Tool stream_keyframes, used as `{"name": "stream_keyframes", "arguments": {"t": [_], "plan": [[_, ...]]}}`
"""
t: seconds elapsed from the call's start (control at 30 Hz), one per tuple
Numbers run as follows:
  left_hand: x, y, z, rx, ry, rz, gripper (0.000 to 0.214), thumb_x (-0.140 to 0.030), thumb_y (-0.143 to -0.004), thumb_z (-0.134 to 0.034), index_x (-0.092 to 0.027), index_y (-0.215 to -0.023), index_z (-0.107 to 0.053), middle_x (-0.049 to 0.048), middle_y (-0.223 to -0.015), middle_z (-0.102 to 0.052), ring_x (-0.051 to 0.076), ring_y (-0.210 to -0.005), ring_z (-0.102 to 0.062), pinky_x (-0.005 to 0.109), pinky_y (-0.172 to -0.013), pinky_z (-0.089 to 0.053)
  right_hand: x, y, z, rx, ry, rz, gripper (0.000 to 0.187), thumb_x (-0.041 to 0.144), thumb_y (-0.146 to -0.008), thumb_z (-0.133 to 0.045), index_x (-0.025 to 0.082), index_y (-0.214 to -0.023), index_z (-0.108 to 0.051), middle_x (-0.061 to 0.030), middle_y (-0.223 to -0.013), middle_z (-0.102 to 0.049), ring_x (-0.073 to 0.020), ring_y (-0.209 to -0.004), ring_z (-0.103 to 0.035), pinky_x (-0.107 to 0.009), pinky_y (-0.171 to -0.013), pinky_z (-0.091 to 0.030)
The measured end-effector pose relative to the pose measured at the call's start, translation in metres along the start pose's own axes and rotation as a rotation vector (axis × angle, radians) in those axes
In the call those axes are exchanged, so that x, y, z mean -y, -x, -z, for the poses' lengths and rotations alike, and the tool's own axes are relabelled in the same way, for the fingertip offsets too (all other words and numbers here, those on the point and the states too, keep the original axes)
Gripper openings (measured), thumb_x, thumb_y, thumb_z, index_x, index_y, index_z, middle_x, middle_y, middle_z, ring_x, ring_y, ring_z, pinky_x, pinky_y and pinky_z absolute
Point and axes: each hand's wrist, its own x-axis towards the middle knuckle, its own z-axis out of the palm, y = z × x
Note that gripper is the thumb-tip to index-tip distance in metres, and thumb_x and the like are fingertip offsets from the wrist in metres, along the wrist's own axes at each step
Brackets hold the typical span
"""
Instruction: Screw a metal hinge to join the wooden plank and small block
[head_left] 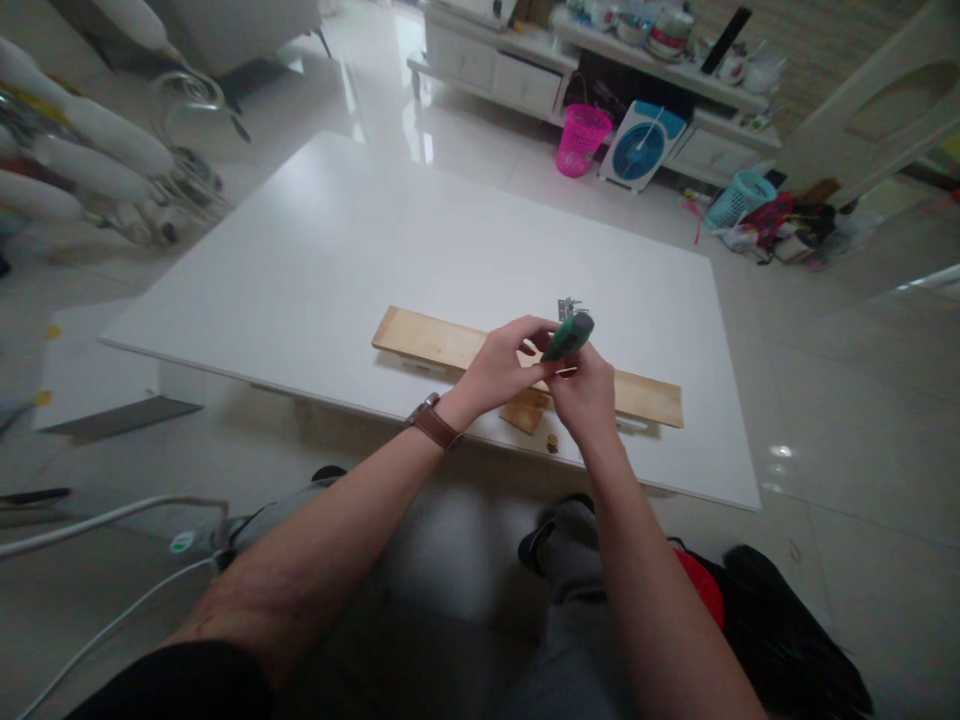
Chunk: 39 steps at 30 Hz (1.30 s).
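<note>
Over the long wooden board (pixel 435 338), a green-handled screwdriver (pixel 568 338) stands up between my two hands with its dark butt end towards me. My left hand (pixel 506 362), with a brown-strapped watch at the wrist, has thumb and fingers closed at the handle's left side. Fingers of my right hand (pixel 589 390) curl around it from the right and below. The tool's shaft and tip are hidden. Just beyond the hands lie several metal hinge-like pieces (pixel 570 308). Nearer me are a small wooden block (pixel 525 412) and a tiny brown-and-dark piece (pixel 552 443).
A large white table panel (pixel 315 260) carries everything. Its near edge runs in front of my legs. On the floor beyond stand a pink basket (pixel 583 140), a blue-and-white fan (pixel 643 145) and a teal basket (pixel 739 198). A white cable (pixel 112 515) crosses at lower left.
</note>
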Motion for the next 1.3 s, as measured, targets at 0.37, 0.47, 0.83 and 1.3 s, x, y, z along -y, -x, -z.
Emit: {"name": "stream_keyframes", "arguments": {"t": [0.37,0.47,0.83,1.3], "plan": [[-0.0035,-0.0009,0.0033,0.008,-0.025,-0.006,0.026,-0.013,-0.087,-0.072,-0.021,-0.112,-0.075,0.0057,-0.113,-0.074,0.017,-0.101,-0.071,0.029,-0.084,-0.061,0.0021,0.0001,-0.0021,0.013,-0.120,-0.037,0.036,0.021,-0.081,-0.065,0.024,-0.115,-0.075,-0.0059,-0.093,-0.084,-0.0255,-0.083,-0.079,-0.038,-0.076,-0.062],[-0.0011,-0.0012,0.0023,0.012,-0.036,-0.011,0.020,-0.017,-0.084,-0.080,-0.021,-0.103,-0.075,0.0041,-0.105,-0.072,0.016,-0.096,-0.069,0.029,-0.082,-0.060,0.0021,0.0007,-0.0013,0.007,-0.049,-0.018,0.033,0.018,-0.080,-0.063,0.024,-0.110,-0.076,-0.0057,-0.093,-0.084,-0.0265,-0.083,-0.079,-0.038,-0.076,-0.061],[-0.0028,-0.0007,0.0019,0.019,-0.022,0.011,0.029,-0.008,-0.083,-0.068,-0.021,-0.109,-0.071,0.0043,-0.113,-0.076,0.017,-0.103,-0.071,0.032,-0.090,-0.062,-0.0005,0.0001,-0.0018,0.039,-0.086,-0.028,0.030,0.021,-0.080,-0.066,0.026,-0.109,-0.072,-0.0023,-0.087,-0.082,-0.0253,-0.083,-0.078,-0.038,-0.075,-0.061],[-0.0031,-0.0008,0.0008,-0.005,-0.020,0.006,0.023,-0.011,-0.083,-0.073,-0.020,-0.104,-0.071,0.0031,-0.105,-0.074,0.017,-0.099,-0.070,0.031,-0.088,-0.062,-0.0003,0.0003,-0.0041,0.039,-0.080,-0.013,0.032,0.021,-0.077,-0.065,0.026,-0.108,-0.070,-0.0040,-0.095,-0.083,-0.0254,-0.086,-0.076,-0.037,-0.075,-0.061]]}}
